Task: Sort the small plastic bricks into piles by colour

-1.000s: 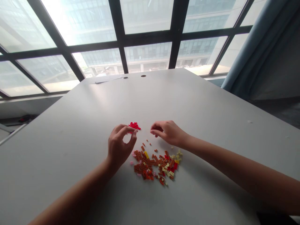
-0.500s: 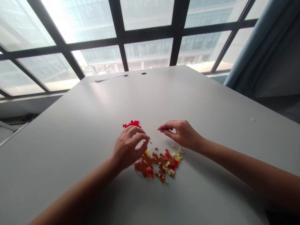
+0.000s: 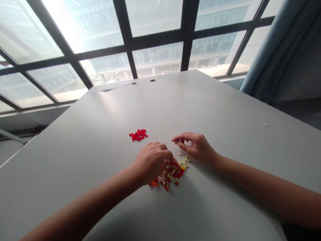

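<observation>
My left hand is over the pile of small toy building bricks, its fingers curled down at the pile's upper edge. Its fingertips touch or nearly touch a red-brown brick, and whatever lies between them is hidden. The pile mixes brown, orange, red, yellow, cream and pink pieces, and my left hand covers its left part. Just above and to the right, my right hand is closed in a pinch, thumb against forefinger. Anything in that pinch is too small to make out. Several cream bricks lie below its fingertips.
A separate heap of red bricks lies beyond my left hand. The white table has two round cable holes and a paper sheet at its far edge. Behind are windows and a blue curtain on the right.
My left hand has moved right and come over the pile, uncovering the red heap. My right hand stays pinched in nearly the same place. The camera view has shifted slightly.
</observation>
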`<control>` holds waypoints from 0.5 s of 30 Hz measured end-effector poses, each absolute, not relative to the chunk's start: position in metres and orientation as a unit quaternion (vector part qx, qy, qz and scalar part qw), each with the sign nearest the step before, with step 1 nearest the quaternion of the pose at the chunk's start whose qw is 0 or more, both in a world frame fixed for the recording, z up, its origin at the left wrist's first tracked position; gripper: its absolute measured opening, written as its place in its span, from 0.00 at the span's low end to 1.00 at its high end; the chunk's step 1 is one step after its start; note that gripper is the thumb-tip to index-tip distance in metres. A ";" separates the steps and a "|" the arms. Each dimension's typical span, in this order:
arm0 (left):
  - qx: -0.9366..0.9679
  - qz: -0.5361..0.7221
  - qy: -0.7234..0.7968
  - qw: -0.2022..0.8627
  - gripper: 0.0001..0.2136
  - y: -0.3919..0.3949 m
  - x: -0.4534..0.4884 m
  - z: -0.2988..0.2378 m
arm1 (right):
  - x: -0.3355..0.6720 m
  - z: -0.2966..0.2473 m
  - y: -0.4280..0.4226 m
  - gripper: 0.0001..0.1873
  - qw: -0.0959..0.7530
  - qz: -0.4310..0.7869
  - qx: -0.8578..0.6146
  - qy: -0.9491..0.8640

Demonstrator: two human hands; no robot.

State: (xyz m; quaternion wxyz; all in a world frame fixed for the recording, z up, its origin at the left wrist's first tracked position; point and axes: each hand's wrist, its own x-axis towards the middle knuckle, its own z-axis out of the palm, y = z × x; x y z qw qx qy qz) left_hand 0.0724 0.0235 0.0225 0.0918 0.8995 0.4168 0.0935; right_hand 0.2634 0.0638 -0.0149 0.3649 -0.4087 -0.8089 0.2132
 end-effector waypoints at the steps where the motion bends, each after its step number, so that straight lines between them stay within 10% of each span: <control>1: 0.900 0.090 0.418 0.090 0.05 0.024 0.073 0.023 | 0.264 -0.015 0.064 0.09 0.365 0.215 -0.411 -0.807; 15: 0.870 0.137 0.444 0.165 0.04 0.025 0.076 0.019 | 0.264 -0.017 0.064 0.10 0.365 0.225 -0.403 -0.808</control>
